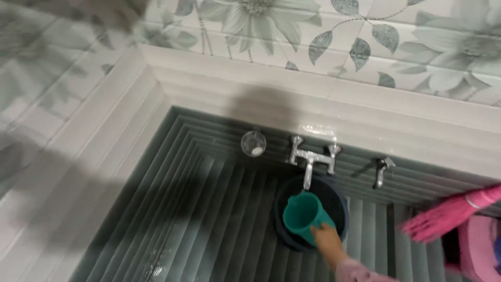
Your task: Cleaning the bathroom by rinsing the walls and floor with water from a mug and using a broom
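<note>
Right hand: the one hand in view [327, 237] comes up from the lower edge of the frame on a pink patterned sleeve [360, 271]; its fingers are closed round the lower side of a teal mug — a firm wrap, not a pinch
Left hand: not to be seen in this view
Teal mug: a plain plastic mug [302, 215], teal all over, round-mouthed and slightly tapered; it is tipped on its side so the open mouth faces left and up, and the inside looks the same teal, with nothing visible in it
Where the mug is: held over the dark bucket, just below the tap spout, overlapping the bucket's near rim
Bucket: dark blue-black, round [334, 201], standing against the back wall under the tap; its inside is too dark to tell what it holds
Tap: a chrome mixer [311, 158] with two handles and a spout pointing down into the bucket, fixed to the grey ribbed tiles [209, 219]
Second tap: a smaller chrome one [382, 169] to the right on the same wall
Soap dish: a small clear round holder [253, 142] left of the mixer, something white in it
Broom: pink bristles [449, 215] at the right edge — beside a pink plastic object [477, 248]
Upper wall: pale tiles with grey flowers and leaves [334, 36]
</note>
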